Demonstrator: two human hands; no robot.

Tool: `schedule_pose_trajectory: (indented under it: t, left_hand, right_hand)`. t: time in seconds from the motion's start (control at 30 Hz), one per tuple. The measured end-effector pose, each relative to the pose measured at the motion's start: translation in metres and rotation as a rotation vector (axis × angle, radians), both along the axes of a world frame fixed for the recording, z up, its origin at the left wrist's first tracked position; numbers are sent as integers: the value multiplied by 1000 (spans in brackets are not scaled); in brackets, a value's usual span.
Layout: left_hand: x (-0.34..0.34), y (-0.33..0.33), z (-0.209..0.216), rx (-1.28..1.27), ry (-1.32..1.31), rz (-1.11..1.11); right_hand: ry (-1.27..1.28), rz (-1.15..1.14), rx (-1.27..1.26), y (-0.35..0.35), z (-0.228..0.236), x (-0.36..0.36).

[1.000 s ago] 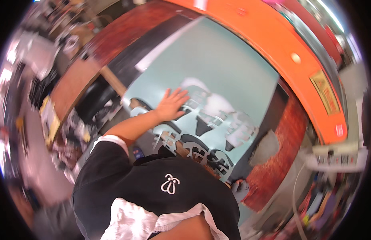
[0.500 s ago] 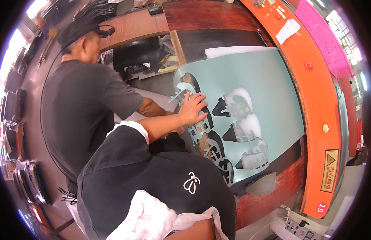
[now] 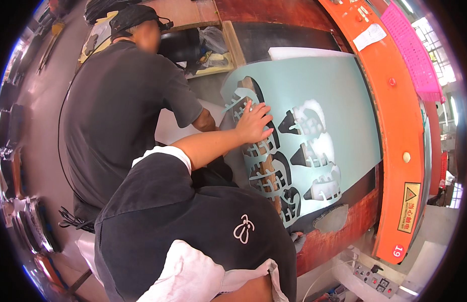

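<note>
Pale green sheet [image 3: 346, 105] lies spread over the surface [image 3: 326, 246], reaching from its wooden left edge across to the orange beam [image 3: 402, 156] along its right edge. Two rows of cut-outs run down the sheet, side by side, from its far end toward the near end, slanting a little to the right; one row follows the sheet's left border, where brown wood shows through the gaps. In the inner row each cut-out [image 3: 308, 120] has its long axis across the sheet: the narrow dark end points left, the rounded white end right, toward the beam. Which way the sheet itself is longer I cannot tell. The person's left hand [image 3: 253, 124] rests on the left border, over the upper cut-outs, with its fingers spread apart. What seems to be the right hand [image 3: 298, 241], in grey cloth, peeks out beside the black shirt near the sheet's near corner; I cannot tell how its fingers stand. A white slab [image 3: 309, 53] shows at the sheet's far edge, and a grey scrap [image 3: 331, 219] lies by its near edge. A co-worker [image 3: 123, 100] in a dark shirt bends close by on the left.
</note>
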State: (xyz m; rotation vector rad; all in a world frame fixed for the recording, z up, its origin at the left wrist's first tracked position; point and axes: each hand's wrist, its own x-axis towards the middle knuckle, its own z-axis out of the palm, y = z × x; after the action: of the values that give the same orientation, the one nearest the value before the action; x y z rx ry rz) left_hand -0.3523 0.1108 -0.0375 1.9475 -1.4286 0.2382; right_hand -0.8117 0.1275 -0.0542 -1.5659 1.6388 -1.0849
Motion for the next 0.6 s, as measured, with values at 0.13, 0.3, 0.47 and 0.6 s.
schedule_pose_trajectory:
  t: [0.13,0.3,0.47,0.6]
  left_hand:
    - [0,0,-1,-21,16,-4]
    - [0,0,-1,-29,27,-5]
    - [0,-1,-2,-26,15,11]
    - [1,-2,-3,-72,2,13]
  right_hand:
    - [141,41,47,3,18,8]
    - [179,61,52,1,20,8]
    - [228,25,55,1,12,2]
    - [206,26,41,1,10,1]
